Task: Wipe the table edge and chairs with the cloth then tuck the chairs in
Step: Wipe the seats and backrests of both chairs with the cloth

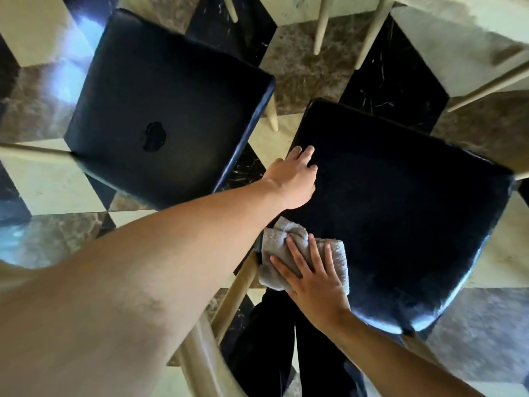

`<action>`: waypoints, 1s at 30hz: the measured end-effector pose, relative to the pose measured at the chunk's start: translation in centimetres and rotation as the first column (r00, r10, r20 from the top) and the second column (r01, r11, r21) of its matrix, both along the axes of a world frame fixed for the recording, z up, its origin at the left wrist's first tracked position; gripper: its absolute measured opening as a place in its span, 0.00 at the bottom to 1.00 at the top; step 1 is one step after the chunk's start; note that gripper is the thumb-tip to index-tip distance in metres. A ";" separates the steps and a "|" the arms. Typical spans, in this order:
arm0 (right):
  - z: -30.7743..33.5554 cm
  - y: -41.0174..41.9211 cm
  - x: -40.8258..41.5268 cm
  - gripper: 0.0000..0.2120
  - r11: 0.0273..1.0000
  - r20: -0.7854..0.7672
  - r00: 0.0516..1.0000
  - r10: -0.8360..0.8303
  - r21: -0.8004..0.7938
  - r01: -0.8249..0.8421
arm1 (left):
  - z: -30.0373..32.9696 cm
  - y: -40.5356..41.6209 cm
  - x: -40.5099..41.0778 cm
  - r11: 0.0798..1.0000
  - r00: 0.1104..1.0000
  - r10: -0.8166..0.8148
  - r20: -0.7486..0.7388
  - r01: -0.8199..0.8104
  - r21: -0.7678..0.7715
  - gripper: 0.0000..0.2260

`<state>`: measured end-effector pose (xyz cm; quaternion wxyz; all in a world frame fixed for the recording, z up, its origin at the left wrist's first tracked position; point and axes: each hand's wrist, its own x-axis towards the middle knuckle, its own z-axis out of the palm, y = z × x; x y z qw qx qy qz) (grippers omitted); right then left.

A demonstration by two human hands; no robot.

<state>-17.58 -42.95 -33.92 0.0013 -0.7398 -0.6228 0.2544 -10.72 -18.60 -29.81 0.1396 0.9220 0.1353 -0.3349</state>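
The right hand (312,285) lies flat with straight, spread fingers on a grey folded cloth (303,256), pressing it onto the near left corner of a black padded chair seat (400,213). The left hand (294,179) reaches farther forward, its fingers bent over that seat's left edge, gripping it. Beyond the right hand the seat stretches dark and bare to its far and right edges. Left of the left hand, across a narrow strip of checkered marble floor (51,184), stands a second black chair seat (166,110) with a small tear in its middle. Pale wooden chair legs (320,27) stand ahead of both hands, and a pale tabletop (463,32) edge shows at the far right. Below the hands curves the chair's pale wooden backrest (206,348).
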 end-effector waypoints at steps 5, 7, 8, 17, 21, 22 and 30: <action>0.4 -7.2 5.4 0.46 0.957 0.069 0.954 0.291 -0.028 -0.289 | 0.4 -1.1 0.9 0.997 0.993 0.069 -0.099 -0.072 -0.023 0.20; 0.5 -9.2 8.5 0.46 0.925 0.100 0.919 0.381 -0.044 -0.378 | 0.4 -1.8 1.5 0.996 0.989 0.091 -0.115 -0.093 -0.011 0.16; 0.3 -9.5 10.1 0.46 0.896 0.103 0.890 0.444 -0.061 -0.440 | 0.5 -2.2 1.8 0.994 0.987 0.105 -0.125 -0.106 -0.004 0.14; -0.3 -2.0 4.9 0.37 0.998 0.068 0.997 0.044 -0.043 -0.041 | 0.1 -2.9 1.8 0.991 0.980 0.132 -0.152 -0.128 0.032 0.19; -0.4 -2.4 1.9 0.38 0.999 0.033 0.999 0.038 0.009 -0.038 | 0.2 -3.4 1.2 0.990 0.978 0.122 -0.170 -0.109 0.084 0.26; -0.5 -3.6 2.2 0.39 0.990 0.015 0.990 0.141 0.023 -0.142 | 0.2 -3.8 1.0 0.990 0.979 0.091 -0.182 -0.069 0.121 0.29; -0.2 -14.6 14.2 0.27 0.703 -0.130 0.697 0.705 -0.002 -0.711 | 1.0 -11.0 0.7 0.963 0.973 -0.151 -0.174 0.184 0.197 0.31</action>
